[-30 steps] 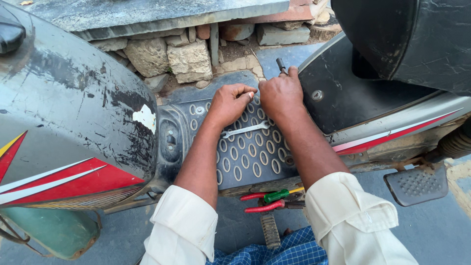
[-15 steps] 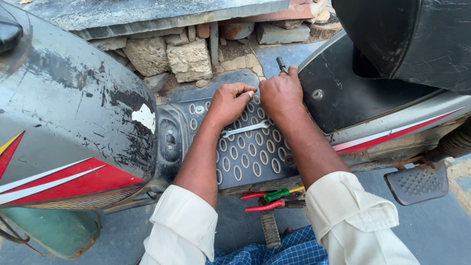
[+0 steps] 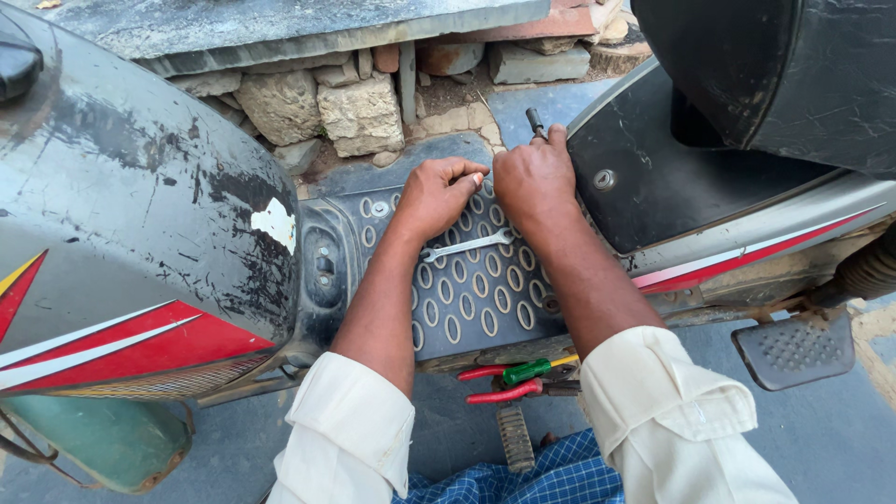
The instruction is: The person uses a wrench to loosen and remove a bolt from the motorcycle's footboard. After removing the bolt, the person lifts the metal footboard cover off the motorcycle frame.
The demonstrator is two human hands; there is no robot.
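Left hand: the left hand (image 3: 437,194) rests on the grey scooter footboard with raised oval studs (image 3: 471,308), fingers curled inward, fingertips pressed together on something too small to make out.
Right hand: the right hand (image 3: 534,177) is closed round a dark-handled tool (image 3: 536,121), whose black tip stands just above the knuckles at the footboard's far edge.
Spanner: a silver double-ended flat spanner (image 3: 469,246) lies loose on the footboard, just below both hands (touching neither).
Other tools: red-handled pliers (image 3: 502,392) and a green-and-yellow-handled screwdriver (image 3: 532,370) lie together at the footboard's near edge, between the two white rolled sleeves (image 3: 347,425).
Scooter: a scuffed grey front panel with red and white stripes (image 3: 131,233) stands to the left; a black seat (image 3: 775,65) and black side panel (image 3: 653,177) to the right, with a ridged grey footrest (image 3: 795,347) below.
Background: rough stone blocks and bricks (image 3: 359,112) under a concrete slab (image 3: 280,28).
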